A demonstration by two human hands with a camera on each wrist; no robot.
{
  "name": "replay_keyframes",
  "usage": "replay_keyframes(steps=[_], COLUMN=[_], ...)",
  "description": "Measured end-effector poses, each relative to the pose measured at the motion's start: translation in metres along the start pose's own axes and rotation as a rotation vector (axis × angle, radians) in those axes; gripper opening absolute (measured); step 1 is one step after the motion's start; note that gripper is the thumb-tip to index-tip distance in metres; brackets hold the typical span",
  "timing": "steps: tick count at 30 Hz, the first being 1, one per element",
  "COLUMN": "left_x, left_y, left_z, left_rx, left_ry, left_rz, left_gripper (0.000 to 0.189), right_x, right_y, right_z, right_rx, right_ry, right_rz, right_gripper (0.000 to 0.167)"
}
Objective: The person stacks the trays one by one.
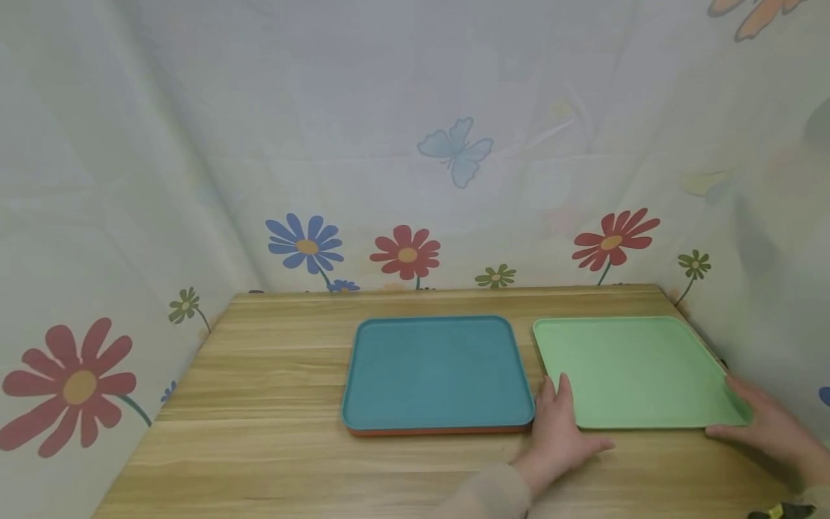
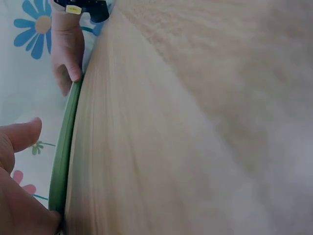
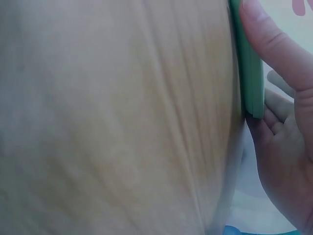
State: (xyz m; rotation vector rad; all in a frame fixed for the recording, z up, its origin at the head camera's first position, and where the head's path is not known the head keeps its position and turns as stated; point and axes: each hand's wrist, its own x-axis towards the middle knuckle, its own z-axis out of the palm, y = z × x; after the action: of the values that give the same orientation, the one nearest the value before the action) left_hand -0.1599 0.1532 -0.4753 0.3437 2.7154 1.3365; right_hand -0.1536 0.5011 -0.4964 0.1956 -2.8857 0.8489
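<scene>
A light green tray (image 1: 632, 371) lies flat at the right of the table. My left hand (image 1: 556, 429) touches its left edge near the front corner, fingers pointing forward and thumb spread out before the near edge. At the other front corner my right hand (image 1: 768, 425) grips the tray, thumb along the near side and fingers at the right edge. In the right wrist view, the thumb and fingers lie on either side of the tray's corner (image 3: 253, 88). Close to my left hand is a teal tray (image 1: 437, 371), stacked on an orange-red one (image 1: 441, 432).
The wood-grain table (image 1: 272, 404) runs back to a hanging cloth (image 1: 324, 144) printed with flowers and butterflies. More of this cloth borders the table's left and right sides. A narrow gap separates the teal and green trays.
</scene>
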Motion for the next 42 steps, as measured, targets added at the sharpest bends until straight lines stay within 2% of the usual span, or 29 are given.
replay_keyframes(steps=[4, 9, 15, 23, 29, 35, 42], left_x=[-0.005, -0.01, -0.012, -0.011, -0.012, -0.011, -0.014], left_y=[0.005, 0.012, 0.016, 0.014, 0.012, 0.007, 0.003], left_z=[-0.001, -0.005, -0.01, -0.013, -0.016, -0.021, -0.031], left_rx=[-0.029, -0.031, -0.06, -0.072, -0.168, -0.261, -0.286], left_ry=[0.0, 0.035, 0.081, 0.152, 0.186, 0.209, 0.219], left_rz=[-0.018, 0.009, 0.028, 0.045, 0.054, 0.046, 0.056], left_gripper=[0.104, 0.098, 0.09, 0.085, 0.078, 0.073, 0.071], right_x=[-0.005, -0.008, -0.007, -0.01, -0.009, -0.009, -0.011], right_y=[0.001, 0.002, 0.004, 0.005, -0.001, -0.014, -0.027], right_z=[-0.002, -0.007, -0.012, -0.012, -0.015, -0.014, -0.009], right_rx=[0.022, 0.05, 0.001, 0.018, 0.06, -0.009, -0.016], right_ry=[0.005, -0.046, -0.097, -0.083, -0.123, -0.146, -0.103], right_rz=[0.017, 0.074, 0.12, 0.122, 0.149, 0.2, 0.198], right_gripper=[0.099, 0.099, 0.098, 0.091, 0.091, 0.096, 0.098])
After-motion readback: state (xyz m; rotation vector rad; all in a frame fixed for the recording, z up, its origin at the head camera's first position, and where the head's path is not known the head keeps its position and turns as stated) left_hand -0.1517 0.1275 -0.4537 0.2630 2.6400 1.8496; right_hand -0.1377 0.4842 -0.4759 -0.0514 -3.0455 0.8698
